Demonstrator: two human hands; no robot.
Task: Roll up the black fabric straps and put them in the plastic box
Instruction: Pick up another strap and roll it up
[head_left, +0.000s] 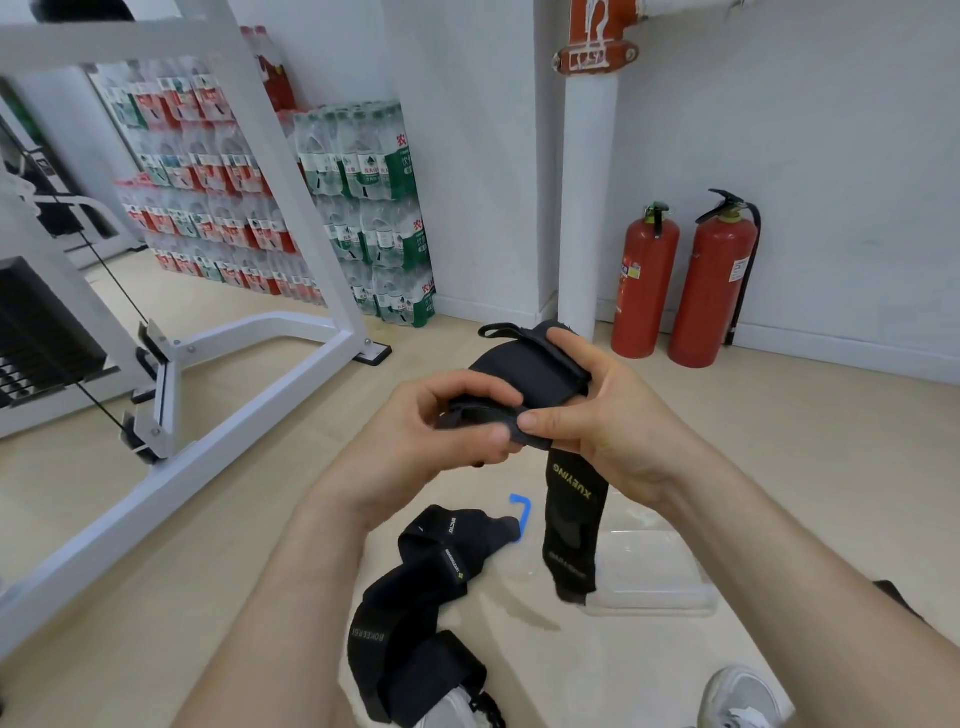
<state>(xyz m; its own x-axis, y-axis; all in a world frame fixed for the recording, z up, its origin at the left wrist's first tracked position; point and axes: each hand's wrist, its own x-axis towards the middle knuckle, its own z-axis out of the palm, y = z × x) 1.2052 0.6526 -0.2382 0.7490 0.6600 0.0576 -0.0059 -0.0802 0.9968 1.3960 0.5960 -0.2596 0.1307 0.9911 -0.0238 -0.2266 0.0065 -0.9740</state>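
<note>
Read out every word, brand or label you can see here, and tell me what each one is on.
"XUEYING": yellow print on the hanging strap.
"BOKEERSI": on the floor strap.
"农": on the green water bottle packs; the rest of their labels is too small to read.
Small tags on the floor strap and labels on the fire extinguishers: too blurred to read.

Strap (524, 374): mid part hidden by my L hand (431, 431) & R hand (613, 415). Box (675, 603): left side behind strap tail. Shoes (737, 691): cropped at btm edge.
</note>
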